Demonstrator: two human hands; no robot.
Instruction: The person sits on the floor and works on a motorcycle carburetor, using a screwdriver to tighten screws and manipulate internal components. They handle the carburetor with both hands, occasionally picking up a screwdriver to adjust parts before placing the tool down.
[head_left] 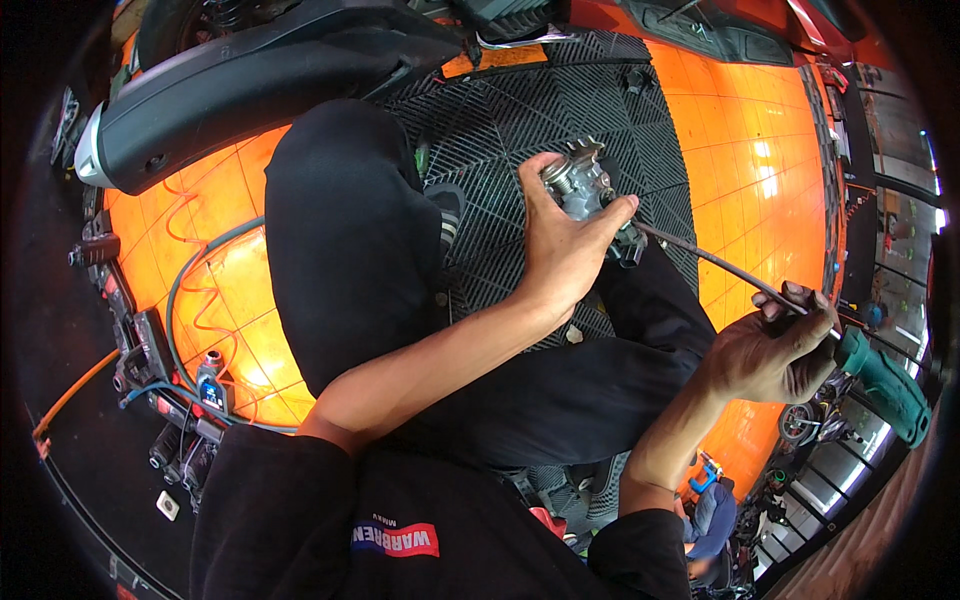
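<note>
My left hand [562, 245] is closed around a silver metal throttle body [583, 190] with a spring on one side and black plastic parts below. It is held above the dark floor mat, between my bent legs. At the right, my right hand [775, 350] grips a long screwdriver [720, 262] by its shaft, just ahead of the green handle [885, 388]. The shaft slants up and left to the throttle body. Its tip is hidden beside my left thumb, so the exact contact point does not show.
A motor scooter's black exhaust [260, 90] stretches across the upper left. Over the orange tiles [745, 150] lies a black ribbed mat [640, 130]. A bottle [212, 380] and a coiled orange hose [200, 310] are at the left. Another person [712, 515] is at the lower right.
</note>
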